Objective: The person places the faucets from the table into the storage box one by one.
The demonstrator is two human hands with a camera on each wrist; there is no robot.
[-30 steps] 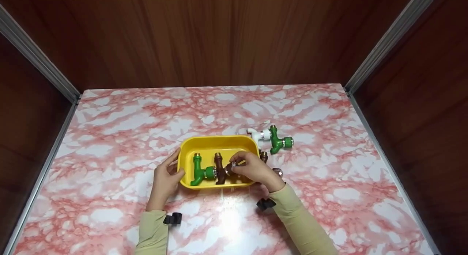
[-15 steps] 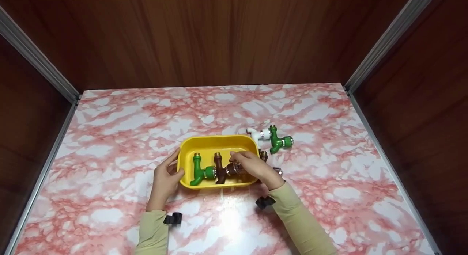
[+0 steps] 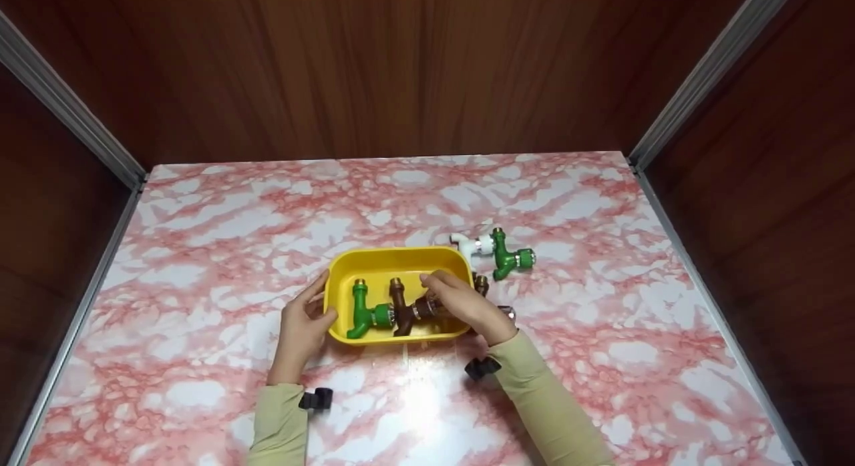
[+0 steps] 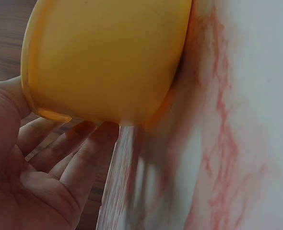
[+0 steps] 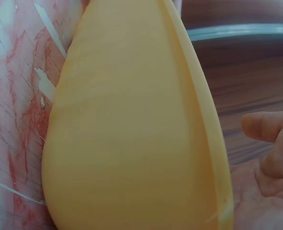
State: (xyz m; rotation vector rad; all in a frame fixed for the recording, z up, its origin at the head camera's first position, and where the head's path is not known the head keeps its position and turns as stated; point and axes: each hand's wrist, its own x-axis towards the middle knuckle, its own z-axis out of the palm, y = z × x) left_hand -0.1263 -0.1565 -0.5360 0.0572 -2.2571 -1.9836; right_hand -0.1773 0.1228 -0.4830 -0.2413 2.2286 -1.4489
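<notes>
A yellow plastic tub point(image 3: 394, 254) stands on the table, with a green tap point(image 3: 361, 312) and a brown tap point(image 3: 403, 314) lying side by side inside it. My left hand point(image 3: 304, 326) grips the tub's left end, thumb over the rim and fingers against the outer wall. Over the tub's right side reaches my right hand point(image 3: 464, 306), its fingers lying loosely above the brown tap's knob and covering part of it. In the right wrist view the thumb point(image 5: 266, 125) sticks out straight, apart from the tub's yellow wall point(image 5: 127, 120).
Beyond the tub's right end lie a white tap point(image 3: 469, 244) and another green tap point(image 3: 505, 260). A further brown tap point(image 3: 482, 283) sits beside the tub, mostly hidden by my right hand and wrist. Wood-patterned panels point(image 3: 374, 72) enclose the marbled tabletop point(image 3: 220, 252).
My right fingers have let go of the brown tap's knob and drawn slightly back to the right. The brown tap's inlet end has tipped slightly left. The left hand keeps its hold.
</notes>
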